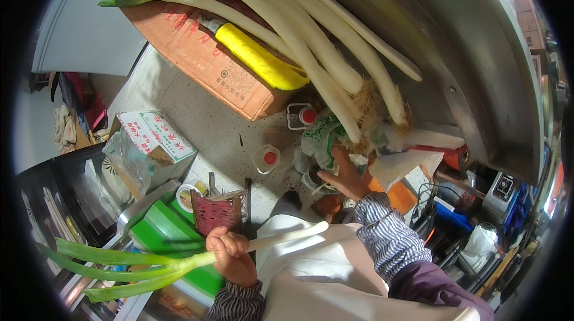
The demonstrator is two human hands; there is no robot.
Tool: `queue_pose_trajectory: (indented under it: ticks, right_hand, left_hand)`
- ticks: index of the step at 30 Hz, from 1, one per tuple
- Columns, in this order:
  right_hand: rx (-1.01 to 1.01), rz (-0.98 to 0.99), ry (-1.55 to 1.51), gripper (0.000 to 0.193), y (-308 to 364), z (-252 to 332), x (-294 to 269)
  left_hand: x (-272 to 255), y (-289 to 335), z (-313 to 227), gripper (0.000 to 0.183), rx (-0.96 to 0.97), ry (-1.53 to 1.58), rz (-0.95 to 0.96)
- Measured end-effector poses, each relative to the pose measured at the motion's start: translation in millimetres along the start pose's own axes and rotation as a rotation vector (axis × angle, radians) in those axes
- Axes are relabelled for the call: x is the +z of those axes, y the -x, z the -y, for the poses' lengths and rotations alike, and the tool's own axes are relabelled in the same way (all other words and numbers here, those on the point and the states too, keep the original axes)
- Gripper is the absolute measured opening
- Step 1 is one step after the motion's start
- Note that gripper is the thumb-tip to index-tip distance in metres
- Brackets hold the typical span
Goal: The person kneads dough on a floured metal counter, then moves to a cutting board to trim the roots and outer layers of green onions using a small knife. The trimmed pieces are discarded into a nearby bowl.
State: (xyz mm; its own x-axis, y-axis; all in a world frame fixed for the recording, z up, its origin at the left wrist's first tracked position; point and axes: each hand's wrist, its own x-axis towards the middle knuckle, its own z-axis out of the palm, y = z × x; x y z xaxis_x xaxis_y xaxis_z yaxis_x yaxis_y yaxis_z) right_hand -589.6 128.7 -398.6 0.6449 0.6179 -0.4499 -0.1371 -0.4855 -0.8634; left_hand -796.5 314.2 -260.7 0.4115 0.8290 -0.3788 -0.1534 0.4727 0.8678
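Observation:
My left hand (pixel 228 254) is closed around a trimmed scallion (pixel 293 235), its white end pointing right and its split green leaves spreading left. My right hand (pixel 347 177) has its fingers apart over a green and white plastic bag (pixel 323 140) and scraps; a thin pale strip lies by its thumb, and I cannot tell whether they touch. Farther off, several long scallions (pixel 287 19) with hairy roots (pixel 366 102) lie across a cardboard box (pixel 257 98). Beside them on the box rests a yellow-handled knife (pixel 254 55), its blade partly hidden.
A metal wall or counter side (pixel 472 52) curves along the right. Red-capped plastic jugs (pixel 266 159) stand on the speckled floor. At left are a white printed box (pixel 156 135), a green lid (pixel 170 231) and a small woven-seat stool (pixel 216 212). Cables and clutter fill the lower right.

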Motion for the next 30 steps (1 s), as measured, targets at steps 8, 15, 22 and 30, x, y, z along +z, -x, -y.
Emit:
queue_pose_trajectory:
  ticks: [8,15,22,30]
  right_hand:
    - [0.001,-0.516,-0.175,0.054,62,-93,24]
    - [-0.044,-0.481,-0.02,0.055,47,-139,28]
    - [0.047,-0.532,0.2,0.073,-17,-140,50]
    - [0.184,-0.453,-0.603,0.083,-57,-168,76]
  left_hand:
    - [-1,6,10,0.03,0.018,-0.047,0.008]
    - [-6,20,24,0.031,-0.021,-0.138,-0.056]
    - [-9,31,36,0.03,-0.011,-0.204,-0.045]
    - [-29,32,38,0.029,0.052,-0.234,-0.09]
